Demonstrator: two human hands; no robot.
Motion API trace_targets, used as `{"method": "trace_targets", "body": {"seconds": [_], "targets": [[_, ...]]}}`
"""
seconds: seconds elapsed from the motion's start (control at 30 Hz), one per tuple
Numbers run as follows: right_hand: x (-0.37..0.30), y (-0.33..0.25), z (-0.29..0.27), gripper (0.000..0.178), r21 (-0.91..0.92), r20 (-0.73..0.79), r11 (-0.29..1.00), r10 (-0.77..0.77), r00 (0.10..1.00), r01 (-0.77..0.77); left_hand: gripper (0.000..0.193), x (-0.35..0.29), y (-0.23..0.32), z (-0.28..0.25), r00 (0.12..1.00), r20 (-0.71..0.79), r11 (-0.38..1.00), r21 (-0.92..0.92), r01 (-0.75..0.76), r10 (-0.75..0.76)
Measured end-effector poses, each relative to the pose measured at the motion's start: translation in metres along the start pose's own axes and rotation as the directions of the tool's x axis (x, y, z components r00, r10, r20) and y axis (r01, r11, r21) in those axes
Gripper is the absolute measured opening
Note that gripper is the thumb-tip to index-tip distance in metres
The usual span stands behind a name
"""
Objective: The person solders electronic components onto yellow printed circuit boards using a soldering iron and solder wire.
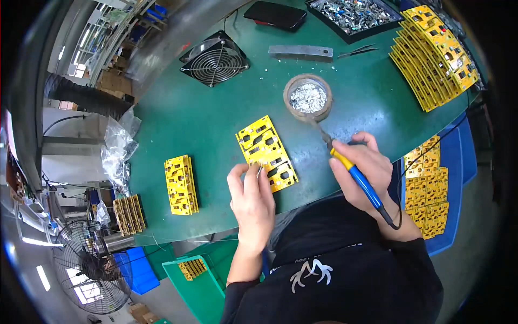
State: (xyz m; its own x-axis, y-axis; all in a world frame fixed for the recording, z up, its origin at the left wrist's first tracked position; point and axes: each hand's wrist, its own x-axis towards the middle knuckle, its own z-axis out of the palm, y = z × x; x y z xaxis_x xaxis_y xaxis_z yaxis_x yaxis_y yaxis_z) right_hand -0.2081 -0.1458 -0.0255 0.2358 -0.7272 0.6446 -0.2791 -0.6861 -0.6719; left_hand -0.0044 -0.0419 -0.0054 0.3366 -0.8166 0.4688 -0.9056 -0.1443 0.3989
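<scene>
A yellow circuit board panel (264, 143) with dark cut-outs lies on the green table in front of me. Over its near part my left hand (251, 202) is closed, its fingertips pinching a thin, shiny metal piece too small to name. My right hand (369, 170) grips a soldering iron (363, 184) by its blue and yellow handle. The iron's tip end reaches the near rim of a round brown pot (290, 102). Silvery bits (308, 97) fill the pot.
Stacked yellow boards stand at left (181, 186) and at the far right (431, 59). A small fan (216, 62), a metal bar (301, 52), tweezers (358, 51), a phone (275, 15) and a black tray (353, 36) of small parts sit farther back. A blue bin (453, 189) holds more boards.
</scene>
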Motion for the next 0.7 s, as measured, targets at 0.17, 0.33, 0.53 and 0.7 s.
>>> {"method": "trace_targets", "body": {"seconds": [0.17,0.33,0.53,0.7], "targets": [[-0.012,-0.011,-0.003,0.027,0.199,0.069,0.978,-0.083,0.994,0.068,0.018,-0.02,-0.002,-0.015,0.993,0.036,0.993,-0.024,-0.113,0.113],[-0.02,-0.021,0.001,0.027,0.252,0.084,0.964,-0.11,0.99,0.085,0.024,-0.031,0.012,-0.019,0.991,0.11,0.997,-0.04,-0.073,0.077],[-0.021,-0.021,0.003,0.025,0.25,0.08,0.966,-0.096,0.992,0.073,0.031,-0.033,-0.002,-0.014,0.978,0.186,0.995,0.0,-0.101,0.099],[-0.021,-0.021,0.004,0.024,0.254,0.087,0.965,-0.091,0.992,0.066,0.046,-0.031,-0.005,-0.017,0.954,0.246,0.985,-0.063,-0.161,0.171]]}}
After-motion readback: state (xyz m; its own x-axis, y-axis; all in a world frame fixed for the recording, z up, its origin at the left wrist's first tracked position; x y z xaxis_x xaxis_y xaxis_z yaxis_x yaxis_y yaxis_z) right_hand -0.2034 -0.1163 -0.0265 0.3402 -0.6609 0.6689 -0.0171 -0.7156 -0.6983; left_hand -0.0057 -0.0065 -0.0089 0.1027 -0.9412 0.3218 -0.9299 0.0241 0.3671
